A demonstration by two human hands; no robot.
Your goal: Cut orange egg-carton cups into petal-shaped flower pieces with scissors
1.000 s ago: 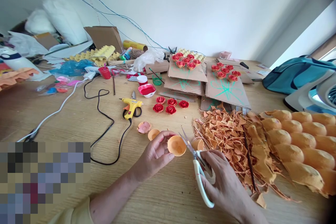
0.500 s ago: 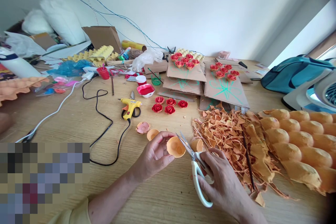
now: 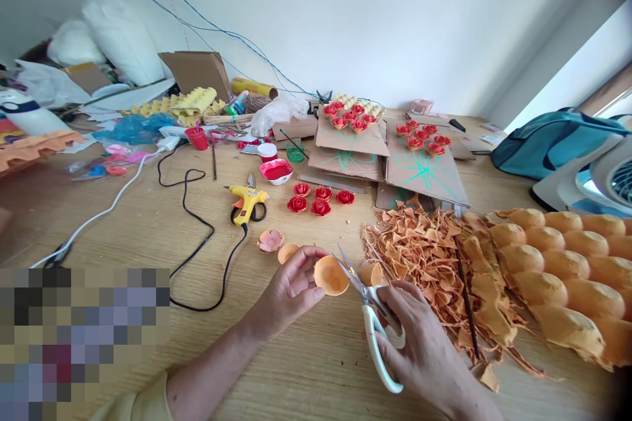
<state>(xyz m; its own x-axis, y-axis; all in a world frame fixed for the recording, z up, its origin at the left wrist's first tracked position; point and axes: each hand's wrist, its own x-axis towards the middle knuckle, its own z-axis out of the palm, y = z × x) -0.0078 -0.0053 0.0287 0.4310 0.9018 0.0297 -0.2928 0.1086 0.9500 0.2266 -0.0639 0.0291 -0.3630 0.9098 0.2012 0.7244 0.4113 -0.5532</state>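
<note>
Between the thumb and fingers of my left hand [image 3: 291, 293] is an orange egg-carton cup [image 3: 330, 275], its hollow turned toward me. My right hand [image 3: 419, 342] grips white-handled scissors [image 3: 378, 348], the blades slightly apart at the cup's right rim. A small orange scrap shows by the blades. Behind the scissors lies another cut cup [image 3: 371, 273]. Just beyond my left fingers sit one more orange cup [image 3: 288, 252] and a pinkish petalled cup [image 3: 270, 241].
Orange trimmings [image 3: 419, 256] are heaped beside an egg tray [image 3: 567, 263] on the right. A yellow glue gun [image 3: 245, 202] with a black cord, red paper roses [image 3: 320, 207] and a dish of red paint [image 3: 275, 171] stand ahead. Cardboard sheets [image 3: 424, 168] carry more red flowers.
The view has shifted slightly. Both hands keep nearly the same pose, with the scissors still at the cup's right rim; a small scrap now shows by the blades.
</note>
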